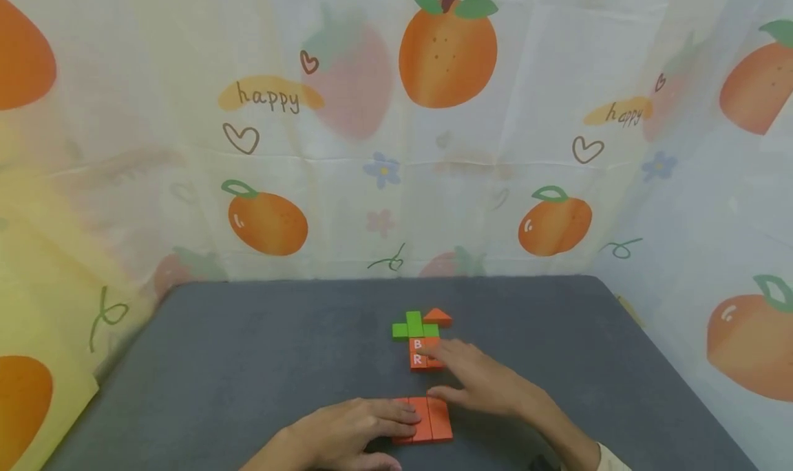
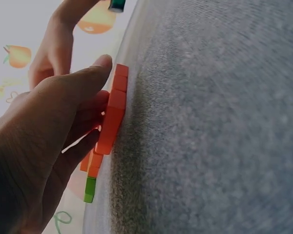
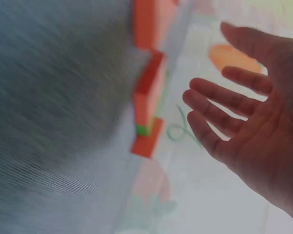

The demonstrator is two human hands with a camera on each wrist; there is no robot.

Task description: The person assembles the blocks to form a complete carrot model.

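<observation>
A row of flat orange blocks [image 1: 440, 421] lies side by side on the dark grey table. My left hand [image 1: 354, 426] rests its extended fingers on the left part of that row, hiding some of it. Just beyond sit orange blocks with white letters [image 1: 418, 360], B and R readable. My right hand [image 1: 486, 383] reaches over the right side of these, its fingers spread, covering part of them. In the right wrist view the right palm [image 3: 268, 117] is empty. Green blocks [image 1: 414, 323] adjoin the lettered ones at the far side, with an orange triangle block [image 1: 438, 317] to their right.
The grey table [image 1: 260, 347] extends around the blocks on both sides. A pale curtain [image 1: 347, 202] printed with oranges, hearts and the word "happy" hangs behind the table and along its sides. A small dark object [image 1: 544, 463] shows by the right forearm.
</observation>
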